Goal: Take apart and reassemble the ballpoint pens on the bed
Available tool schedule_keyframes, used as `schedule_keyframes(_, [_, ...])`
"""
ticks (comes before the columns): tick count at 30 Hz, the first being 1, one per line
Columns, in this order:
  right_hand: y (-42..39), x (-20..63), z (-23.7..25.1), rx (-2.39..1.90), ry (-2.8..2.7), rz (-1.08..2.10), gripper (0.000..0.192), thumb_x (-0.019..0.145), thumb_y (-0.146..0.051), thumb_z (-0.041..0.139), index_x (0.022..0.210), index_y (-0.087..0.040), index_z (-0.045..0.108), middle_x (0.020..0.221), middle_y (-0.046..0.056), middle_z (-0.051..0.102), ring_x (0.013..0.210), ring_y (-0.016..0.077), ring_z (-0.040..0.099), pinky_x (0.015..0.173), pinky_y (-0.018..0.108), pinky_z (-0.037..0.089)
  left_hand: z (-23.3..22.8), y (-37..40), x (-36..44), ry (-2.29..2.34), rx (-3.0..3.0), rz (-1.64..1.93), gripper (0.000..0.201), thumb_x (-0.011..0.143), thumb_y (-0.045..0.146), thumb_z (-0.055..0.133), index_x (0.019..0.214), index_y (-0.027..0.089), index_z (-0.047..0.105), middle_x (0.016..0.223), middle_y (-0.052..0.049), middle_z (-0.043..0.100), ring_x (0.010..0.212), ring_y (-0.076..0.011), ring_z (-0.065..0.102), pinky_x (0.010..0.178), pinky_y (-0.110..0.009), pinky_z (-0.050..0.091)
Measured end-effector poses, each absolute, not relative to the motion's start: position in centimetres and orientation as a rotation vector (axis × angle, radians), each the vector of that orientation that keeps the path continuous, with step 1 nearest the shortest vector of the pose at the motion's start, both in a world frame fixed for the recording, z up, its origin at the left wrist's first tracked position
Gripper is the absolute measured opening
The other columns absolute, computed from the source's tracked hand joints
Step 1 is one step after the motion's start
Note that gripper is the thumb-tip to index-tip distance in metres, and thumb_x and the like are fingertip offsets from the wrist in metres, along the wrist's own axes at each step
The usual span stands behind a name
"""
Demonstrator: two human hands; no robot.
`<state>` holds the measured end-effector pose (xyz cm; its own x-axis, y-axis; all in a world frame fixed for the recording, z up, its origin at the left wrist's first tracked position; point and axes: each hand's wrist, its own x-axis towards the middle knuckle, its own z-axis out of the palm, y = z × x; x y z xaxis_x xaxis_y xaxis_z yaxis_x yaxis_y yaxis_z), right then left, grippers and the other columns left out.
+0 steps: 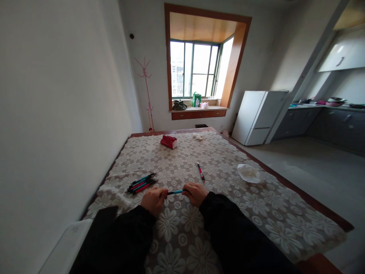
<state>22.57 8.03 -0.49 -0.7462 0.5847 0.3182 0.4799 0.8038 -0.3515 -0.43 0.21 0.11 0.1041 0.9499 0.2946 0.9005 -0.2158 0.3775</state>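
Left hand [154, 199] and right hand [194, 193] each pinch an end of the blue pen [175, 192], a light, stiff, slick-looking thing probably best gripped mid-barrel.

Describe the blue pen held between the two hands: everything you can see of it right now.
The blue pen is a slim stick, bright blue along the short middle stretch that shows, and looks like plastic. It lies roughly level, just above the flower-patterned tablecloth. The left hand closes over one end and the right hand over the other, so both tips are hidden. Whether a cap is on cannot be told. Nothing else touches it; the bundle of pens lies apart to its left.
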Motion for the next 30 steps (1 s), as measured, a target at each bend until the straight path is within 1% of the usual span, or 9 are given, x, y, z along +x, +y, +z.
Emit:
schedule_keyframes(3, [8.0, 22.6, -0.6, -0.811, -2.568, 0.349, 0.016, 0.094, -0.029, 0.048, 0.091, -0.019, 0.06, 0.086, 0.004, 0.066, 0.08, 0.016, 0.06, 0.071, 0.025, 0.042, 0.3, 0.2, -0.4, 1.839, 2.268, 0.773, 0.035, 0.093, 0.046, 0.041, 0.09, 0.022, 0.066, 0.081, -0.004, 0.067, 0.079, -0.0183, 0.061, 0.073, -0.028, 0.044])
schedule_keyframes(5, [8.0, 22.6, -0.6, -0.812, -2.568, 0.345, 0.016, 0.095, -0.029, 0.048, 0.091, -0.019, 0.061, 0.086, 0.004, 0.066, 0.08, 0.016, 0.06, 0.071, 0.025, 0.042, 0.5, 0.1, -0.3, 1.84, 2.295, 0.74, 0.036, 0.092, 0.046, 0.042, 0.081, 0.022, 0.067, 0.076, -0.004, 0.067, 0.079, -0.0192, 0.061, 0.073, -0.029, 0.043])
schedule_keyframes(7, [8.0, 22.5, -0.6, -0.806, -2.573, 0.34, 0.016, 0.094, -0.029, 0.048, 0.09, -0.019, 0.061, 0.086, 0.004, 0.066, 0.081, 0.0161, 0.06, 0.072, 0.025, 0.042, 0.6, 0.1, -0.2, 1.861, 2.285, 0.692, 0.047, 0.095, 0.044, 0.034, 0.068, 0.022, 0.065, 0.065, -0.004, 0.064, 0.076, -0.0194, 0.06, 0.072, -0.029, 0.042])
schedule_keyframes(12, [8.2, 22.5, -0.8, -0.817, -2.567, 0.339, 0.015, 0.094, -0.029, 0.05, 0.092, -0.019, 0.061, 0.087, 0.004, 0.066, 0.081, 0.0161, 0.06, 0.072, 0.025, 0.042, 0.5, 0.0, -0.3, 1.842, 2.266, 0.785, 0.036, 0.091, 0.048, 0.043, 0.087, 0.022, 0.067, 0.081, -0.004, 0.068, 0.081, -0.0191, 0.061, 0.074, -0.029, 0.042])
schedule_keyframes(15, [8.2, 22.6, -0.9, -0.806, -2.565, 0.35, 0.014, 0.094, -0.029, 0.05, 0.093, -0.02, 0.061, 0.088, 0.004, 0.066, 0.083, 0.0162, 0.06, 0.074, 0.026, 0.042, 0.4, 0.1, -0.3, 1.876, 2.247, 0.718, 0.046, 0.096, 0.043, 0.033, 0.069, 0.022, 0.064, 0.067, -0.003, 0.063, 0.076, -0.0187, 0.06, 0.072, -0.029, 0.041])
schedule_keyframes(17, [8.2, 22.6, -0.9, -0.809, -2.554, 0.354, 0.014, 0.094, -0.028, 0.05, 0.092, -0.02, 0.061, 0.088, 0.004, 0.066, 0.083, 0.0164, 0.06, 0.074, 0.026, 0.043, 0.3, 0.2, -0.3, 1.892, 2.213, 0.719, 0.049, 0.097, 0.04, 0.028, 0.068, 0.022, 0.063, 0.065, -0.003, 0.062, 0.074, -0.0181, 0.06, 0.07, -0.029, 0.041])
schedule_keyframes(24, [8.4, 22.7, -0.7, -0.823, -2.558, 0.32, 0.016, 0.091, -0.02, 0.051, 0.102, -0.022, 0.062, 0.095, 0.004, 0.068, 0.089, 0.0187, 0.059, 0.08, 0.029, 0.042, -0.4, 0.5, -0.7, 1.865, 2.13, 0.89, 0.015, 0.087, 0.029, 0.052, 0.092, 0.021, 0.062, 0.086, -0.005, 0.066, 0.083, -0.0197, 0.061, 0.077, -0.031, 0.045])
schedule_keyframes(27, [8.6, 22.8, -0.8, -0.908, -2.535, 0.289, 0.018, 0.088, -0.015, 0.051, 0.1, -0.021, 0.063, 0.097, 0.004, 0.067, 0.093, 0.0194, 0.058, 0.083, 0.032, 0.04, -0.5, 0.5, -0.8, 1.856, 2.122, 0.932, 0.018, 0.085, 0.024, 0.053, 0.101, 0.022, 0.063, 0.091, -0.005, 0.068, 0.087, -0.0202, 0.062, 0.08, -0.033, 0.046])
schedule_keyframes(30, [8.6, 22.9, -0.8, -0.973, -2.511, 0.303, 0.029, 0.086, -0.009, 0.048, 0.109, -0.023, 0.061, 0.102, 0.004, 0.066, 0.095, 0.0186, 0.059, 0.083, 0.031, 0.039, -0.6, 0.5, -0.9, 1.802, 2.18, 0.94, 0.026, 0.088, 0.024, 0.05, 0.109, 0.024, 0.064, 0.099, -0.006, 0.07, 0.097, -0.0215, 0.061, 0.086, -0.035, 0.046])
